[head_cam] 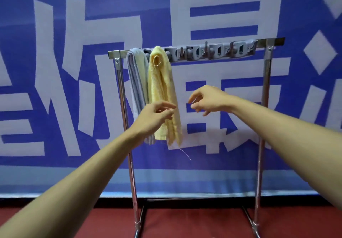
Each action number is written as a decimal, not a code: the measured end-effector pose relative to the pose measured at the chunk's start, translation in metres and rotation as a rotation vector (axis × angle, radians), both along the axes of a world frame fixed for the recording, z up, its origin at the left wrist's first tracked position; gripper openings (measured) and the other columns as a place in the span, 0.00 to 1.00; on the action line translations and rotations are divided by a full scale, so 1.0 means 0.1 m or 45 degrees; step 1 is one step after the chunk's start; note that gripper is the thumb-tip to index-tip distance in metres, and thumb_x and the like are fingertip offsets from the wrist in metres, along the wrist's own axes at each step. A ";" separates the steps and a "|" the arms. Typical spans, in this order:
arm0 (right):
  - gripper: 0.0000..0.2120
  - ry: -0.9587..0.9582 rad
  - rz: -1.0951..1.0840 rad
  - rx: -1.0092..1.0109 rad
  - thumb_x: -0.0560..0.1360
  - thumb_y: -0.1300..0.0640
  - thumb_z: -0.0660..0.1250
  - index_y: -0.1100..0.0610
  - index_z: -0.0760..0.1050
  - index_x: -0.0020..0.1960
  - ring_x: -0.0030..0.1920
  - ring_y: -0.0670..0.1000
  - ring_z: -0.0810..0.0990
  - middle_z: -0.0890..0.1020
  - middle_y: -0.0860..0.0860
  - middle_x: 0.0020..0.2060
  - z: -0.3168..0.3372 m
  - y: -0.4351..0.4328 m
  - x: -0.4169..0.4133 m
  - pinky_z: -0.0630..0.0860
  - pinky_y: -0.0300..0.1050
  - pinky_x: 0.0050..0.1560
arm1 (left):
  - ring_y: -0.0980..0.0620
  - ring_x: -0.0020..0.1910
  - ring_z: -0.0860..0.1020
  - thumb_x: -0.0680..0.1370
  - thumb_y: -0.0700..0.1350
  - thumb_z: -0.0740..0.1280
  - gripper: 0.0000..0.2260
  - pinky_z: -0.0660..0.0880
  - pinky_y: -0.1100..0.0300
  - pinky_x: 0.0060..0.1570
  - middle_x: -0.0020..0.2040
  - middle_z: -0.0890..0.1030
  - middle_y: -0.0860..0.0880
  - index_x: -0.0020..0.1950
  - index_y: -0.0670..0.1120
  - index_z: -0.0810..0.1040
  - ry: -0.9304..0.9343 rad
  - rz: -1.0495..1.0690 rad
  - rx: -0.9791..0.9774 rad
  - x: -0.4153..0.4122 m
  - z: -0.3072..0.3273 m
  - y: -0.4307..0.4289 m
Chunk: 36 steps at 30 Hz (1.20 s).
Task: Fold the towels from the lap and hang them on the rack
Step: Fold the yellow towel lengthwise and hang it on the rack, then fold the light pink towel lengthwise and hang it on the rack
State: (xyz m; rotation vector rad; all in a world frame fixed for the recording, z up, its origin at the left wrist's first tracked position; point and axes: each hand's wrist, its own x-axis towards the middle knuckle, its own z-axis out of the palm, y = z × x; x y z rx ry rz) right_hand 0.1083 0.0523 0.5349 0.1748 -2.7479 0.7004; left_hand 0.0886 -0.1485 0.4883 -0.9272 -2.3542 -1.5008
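A folded yellow towel hangs over the top bar of a metal rack, left of the middle. A folded grey-blue towel hangs right beside it on the left. My left hand is in front of the yellow towel's lower half, with relaxed fingers at its right edge. My right hand hovers to the right of the towel, apart from it, with loosely curled fingers and no towel in them. A loose thread dangles from the yellow towel's bottom.
A grey plastic strip of hooks and clips runs along the rack's top bar to the right of the towels. Behind the rack hangs a blue banner with large white characters. The rack's feet stand on a red floor.
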 end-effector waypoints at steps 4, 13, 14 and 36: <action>0.15 -0.184 -0.001 -0.031 0.77 0.58 0.66 0.60 0.76 0.62 0.49 0.53 0.83 0.82 0.55 0.52 -0.52 0.22 0.16 0.82 0.47 0.48 | 0.54 0.49 0.81 0.77 0.40 0.66 0.09 0.75 0.59 0.53 0.49 0.84 0.50 0.53 0.50 0.81 -0.122 -0.085 -0.223 0.13 -0.50 0.18; 0.12 -0.626 -0.095 -0.225 0.77 0.60 0.66 0.61 0.76 0.59 0.45 0.50 0.81 0.82 0.56 0.47 -2.23 1.09 -0.03 0.77 0.44 0.46 | 0.51 0.47 0.78 0.76 0.36 0.67 0.07 0.74 0.56 0.54 0.51 0.83 0.43 0.48 0.46 0.80 -0.494 -0.257 -0.421 0.00 -2.11 0.87; 0.11 -0.673 -0.116 -0.262 0.77 0.60 0.66 0.61 0.76 0.58 0.43 0.50 0.81 0.82 0.55 0.45 -2.44 1.19 -0.04 0.76 0.43 0.45 | 0.52 0.47 0.78 0.76 0.36 0.67 0.07 0.74 0.55 0.56 0.50 0.83 0.45 0.47 0.46 0.81 -0.542 -0.284 -0.434 -0.03 -2.28 0.96; 0.10 -1.339 -0.528 -0.162 0.77 0.65 0.58 0.64 0.78 0.48 0.48 0.56 0.80 0.81 0.59 0.48 -6.47 1.87 0.38 0.74 0.44 0.45 | 0.56 0.52 0.80 0.76 0.38 0.68 0.09 0.72 0.72 0.49 0.53 0.84 0.47 0.55 0.45 0.81 -1.129 -0.426 -0.632 -0.41 -4.86 1.97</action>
